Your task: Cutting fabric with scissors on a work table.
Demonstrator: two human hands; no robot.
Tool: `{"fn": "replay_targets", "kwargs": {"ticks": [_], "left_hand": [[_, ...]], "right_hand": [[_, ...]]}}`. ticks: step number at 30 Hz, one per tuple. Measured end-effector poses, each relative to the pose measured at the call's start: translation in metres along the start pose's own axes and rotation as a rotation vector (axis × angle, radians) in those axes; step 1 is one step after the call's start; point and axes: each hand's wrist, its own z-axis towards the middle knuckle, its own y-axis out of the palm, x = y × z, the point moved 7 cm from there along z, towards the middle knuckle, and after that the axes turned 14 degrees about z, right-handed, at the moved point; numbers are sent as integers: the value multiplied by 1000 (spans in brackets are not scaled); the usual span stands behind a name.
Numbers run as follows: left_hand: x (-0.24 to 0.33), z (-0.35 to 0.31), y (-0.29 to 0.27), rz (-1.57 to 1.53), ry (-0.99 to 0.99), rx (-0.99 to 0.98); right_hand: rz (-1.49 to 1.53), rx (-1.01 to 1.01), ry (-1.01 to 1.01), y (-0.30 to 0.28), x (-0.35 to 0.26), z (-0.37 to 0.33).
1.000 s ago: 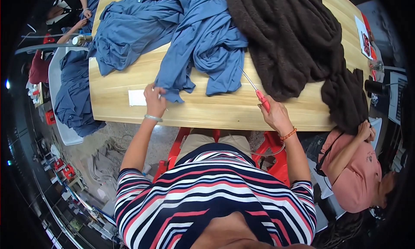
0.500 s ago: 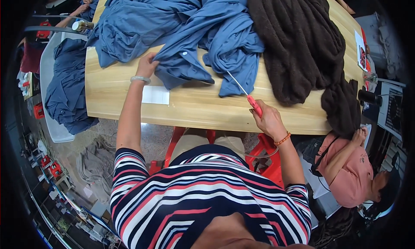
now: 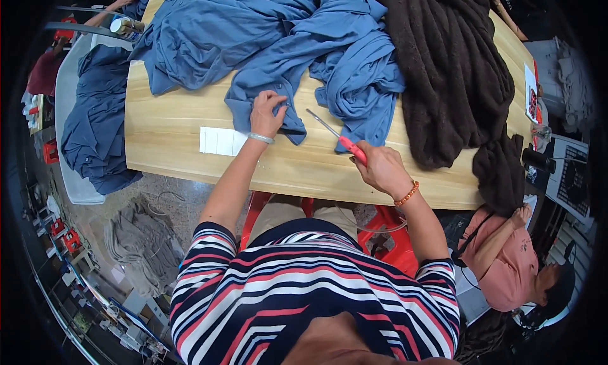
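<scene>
A loosely heaped blue shirt (image 3: 263,67) with small buttons lies over the front of the table. At its near corner my left hand (image 3: 267,116) is bent with the fingertips closing on the cloth beside a button. In my right hand (image 3: 384,167) is a slim tool with a red handle (image 3: 352,150) and a long thin metal shaft, gripped by the handle. Its shaft slants up and left, and the tip stands close to the edge of the shirt, near my left fingers. I cannot tell the exact kind of tool.
A dark brown fuzzy cloth (image 3: 453,80) covers the right of the wooden table (image 3: 190,153). White paper (image 3: 221,141) lies near my left wrist. At left, a pale bin (image 3: 79,191) holds dark blue cloth. A person in pink (image 3: 503,257) sits at the right.
My left hand has moved right, from the shirt's left edge to its near corner. The red-handled tool has moved left and nearer me, its tip off the right-hand cloth.
</scene>
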Motion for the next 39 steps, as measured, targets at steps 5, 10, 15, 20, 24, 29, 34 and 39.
{"fn": "replay_targets", "kwargs": {"ticks": [5, 10, 15, 20, 24, 29, 34, 39], "left_hand": [[-2, -13, 6, -164, 72, 21], [-5, -14, -1, -96, 184, 85], [-2, -8, -12, -108, 172, -11], [18, 10, -78, 59, 251, 282], [14, 33, -86, 329, 195, 326], [-21, -22, -30, 226, 354, -95], [7, -29, -51, -7, 370, -67], [8, 12, -40, 264, 430, 79]], "right_hand": [[-122, -112, -44, 17, -9, 14], [-191, -51, -59, 5, -11, 40], [-170, -172, -87, 23, -11, 49], [-42, -103, -93, 19, 3, 31], [23, -30, -61, 13, 1, 31], [29, 38, -41, 5, -6, 36], [-38, -2, -44, 13, 4, 33], [-49, -34, -36, 24, -7, 37]]}}
